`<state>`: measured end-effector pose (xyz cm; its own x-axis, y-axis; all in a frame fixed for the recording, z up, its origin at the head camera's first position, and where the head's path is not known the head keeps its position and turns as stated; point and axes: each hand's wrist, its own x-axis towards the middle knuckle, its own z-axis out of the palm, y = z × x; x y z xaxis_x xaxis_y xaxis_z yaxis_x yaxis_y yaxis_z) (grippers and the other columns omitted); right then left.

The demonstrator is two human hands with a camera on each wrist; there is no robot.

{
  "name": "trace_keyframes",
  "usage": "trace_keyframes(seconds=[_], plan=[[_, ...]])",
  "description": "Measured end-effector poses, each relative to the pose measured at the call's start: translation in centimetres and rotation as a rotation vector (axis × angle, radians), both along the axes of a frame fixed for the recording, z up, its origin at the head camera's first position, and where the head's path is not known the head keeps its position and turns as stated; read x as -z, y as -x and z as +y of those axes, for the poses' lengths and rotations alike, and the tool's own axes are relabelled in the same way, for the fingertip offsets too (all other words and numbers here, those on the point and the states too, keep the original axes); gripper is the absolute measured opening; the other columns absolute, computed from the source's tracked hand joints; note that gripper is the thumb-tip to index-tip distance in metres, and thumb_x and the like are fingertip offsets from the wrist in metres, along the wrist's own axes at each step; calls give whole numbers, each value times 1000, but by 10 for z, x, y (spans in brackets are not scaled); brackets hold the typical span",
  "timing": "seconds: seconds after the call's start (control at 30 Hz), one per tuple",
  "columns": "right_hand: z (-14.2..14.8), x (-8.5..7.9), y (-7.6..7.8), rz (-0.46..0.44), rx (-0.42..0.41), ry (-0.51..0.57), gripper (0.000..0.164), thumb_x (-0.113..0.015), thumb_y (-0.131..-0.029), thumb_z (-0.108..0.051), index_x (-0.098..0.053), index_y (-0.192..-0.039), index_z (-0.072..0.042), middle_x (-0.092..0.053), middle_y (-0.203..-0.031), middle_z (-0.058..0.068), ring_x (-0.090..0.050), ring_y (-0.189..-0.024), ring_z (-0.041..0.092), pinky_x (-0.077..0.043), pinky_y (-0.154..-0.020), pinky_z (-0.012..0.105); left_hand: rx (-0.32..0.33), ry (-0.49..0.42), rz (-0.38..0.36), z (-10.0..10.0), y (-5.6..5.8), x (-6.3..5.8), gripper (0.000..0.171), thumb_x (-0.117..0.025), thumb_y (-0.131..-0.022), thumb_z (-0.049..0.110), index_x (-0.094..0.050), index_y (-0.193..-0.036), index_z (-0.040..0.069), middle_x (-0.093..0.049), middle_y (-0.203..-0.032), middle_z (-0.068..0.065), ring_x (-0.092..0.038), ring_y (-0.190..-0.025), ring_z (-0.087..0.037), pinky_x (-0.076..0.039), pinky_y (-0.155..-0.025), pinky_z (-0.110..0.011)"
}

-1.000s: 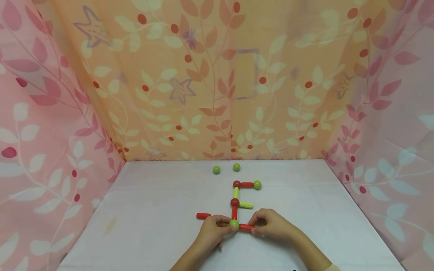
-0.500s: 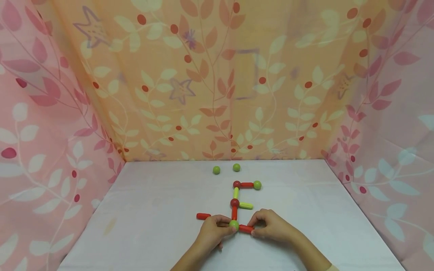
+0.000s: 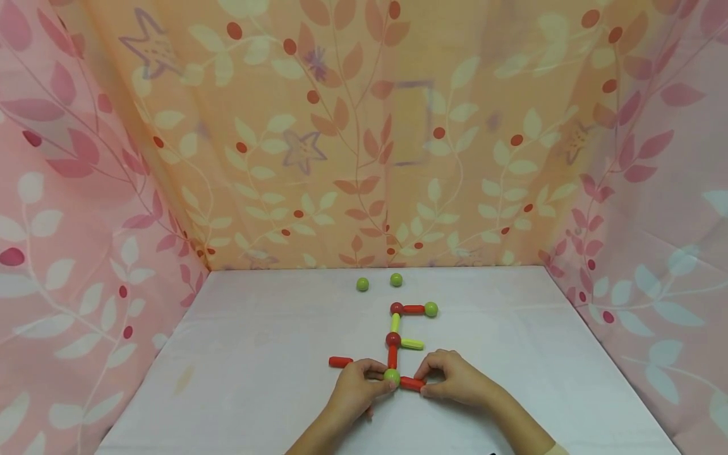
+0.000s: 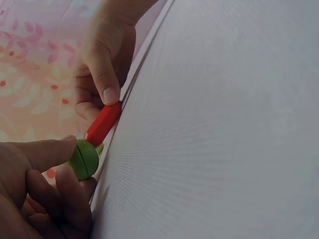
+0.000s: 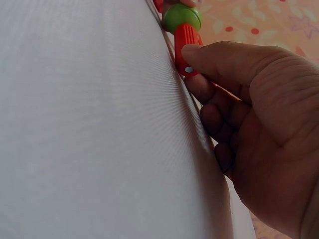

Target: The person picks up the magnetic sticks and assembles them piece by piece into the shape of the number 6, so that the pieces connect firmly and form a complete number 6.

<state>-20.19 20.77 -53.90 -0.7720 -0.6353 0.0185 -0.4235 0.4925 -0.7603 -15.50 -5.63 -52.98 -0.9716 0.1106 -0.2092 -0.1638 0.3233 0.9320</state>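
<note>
In the head view, a joined figure of balls and rods lies on the white table. My left hand [image 3: 357, 388] pinches the green ball [image 3: 392, 377] at its near end between thumb and fingers. A red magnetic rod [image 3: 412, 383] meets that ball on the right, and my right hand [image 3: 455, 378] pinches its outer end. The right wrist view shows a silvery tip on this red rod [image 5: 185, 52]. Farther back, a red rod [image 3: 392, 356] runs from the green ball to a red ball [image 3: 393, 340], which a yellow-green rod [image 3: 412, 344] adjoins on the right.
Another yellow-green rod [image 3: 395, 323] leads to a far red ball [image 3: 396, 308], then a red rod [image 3: 414, 309] and a green ball [image 3: 431, 309]. Two loose green balls [image 3: 362, 284] sit at the back. A loose red rod [image 3: 340, 362] lies left, partly behind my left hand. Patterned curtains surround the table.
</note>
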Motion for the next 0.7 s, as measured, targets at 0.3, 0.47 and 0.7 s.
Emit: trace_keyframes(seconds=[0.3,0.47,0.7], plan=[[0,-2,0,14,-9,9,18,-82,-87,-31,-73,-103,-31,-71,-99,-16,-60,-95,8,-43,-89,27,56,131,44,-3,9,-10,32,-88,-80,34,-73,-101,15,-72,-93,6,-62,-86,-15,-53,-72,-32],[0,-2,-1,14,-14,30,19,-83,-86,-30,-73,-102,-29,-71,-98,-15,-60,-95,9,-44,-88,28,96,207,113,-4,22,-26,29,-85,-84,33,-74,-103,14,-71,-95,7,-64,-90,-15,-56,-80,-39],[-1,-4,-4,7,0,42,19,-83,-85,-31,-73,-101,-31,-71,-98,-15,-61,-97,13,-40,-90,30,190,304,196,1,53,-42,24,-83,-87,30,-75,-108,22,-71,-104,7,-62,-107,-22,-54,-89,-44]])
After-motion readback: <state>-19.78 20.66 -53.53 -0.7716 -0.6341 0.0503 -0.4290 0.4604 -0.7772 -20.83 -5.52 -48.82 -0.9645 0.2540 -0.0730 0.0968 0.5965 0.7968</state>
